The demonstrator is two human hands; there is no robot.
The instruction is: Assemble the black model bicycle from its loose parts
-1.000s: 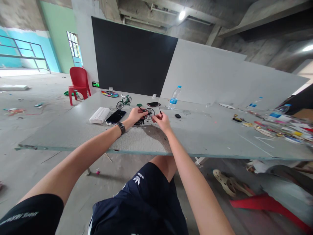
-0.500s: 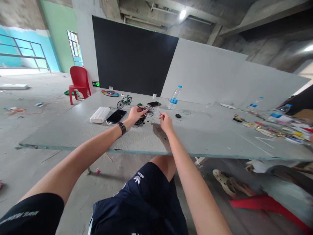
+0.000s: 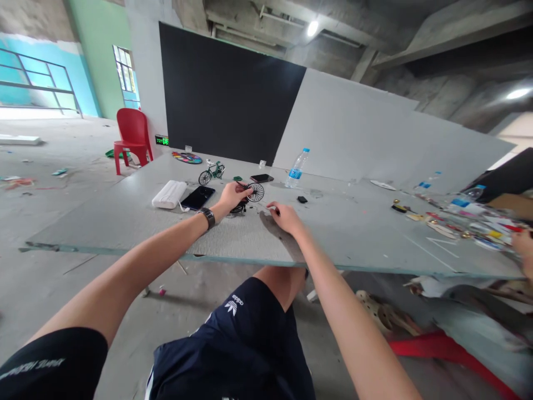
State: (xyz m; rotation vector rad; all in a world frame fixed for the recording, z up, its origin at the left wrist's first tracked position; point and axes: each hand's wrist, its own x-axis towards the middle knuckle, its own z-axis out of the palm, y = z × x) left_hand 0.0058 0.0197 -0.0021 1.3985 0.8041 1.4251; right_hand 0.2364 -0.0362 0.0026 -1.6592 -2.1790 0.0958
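My left hand point(image 3: 233, 195) is closed on a small black spoked wheel point(image 3: 255, 192), part of a miniature bicycle model held just above the grey table point(image 3: 341, 233). More dark model parts point(image 3: 237, 209) lie under that hand. My right hand point(image 3: 283, 215) rests low on the table surface to the right of the wheel, fingers curled and pinched on something I cannot make out. A finished green miniature bicycle point(image 3: 211, 172) stands farther back on the table.
A white power bank point(image 3: 169, 194) and a black phone point(image 3: 197, 197) lie left of my hands; a second phone point(image 3: 262, 178) and a water bottle point(image 3: 298, 167) stand behind. Small colourful parts point(image 3: 466, 225) crowd the right end. A red chair point(image 3: 131, 139) stands back left.
My right hand has dropped away from the wheel down to the table surface on the right. The left hand keeps holding the wheel in about the same place.
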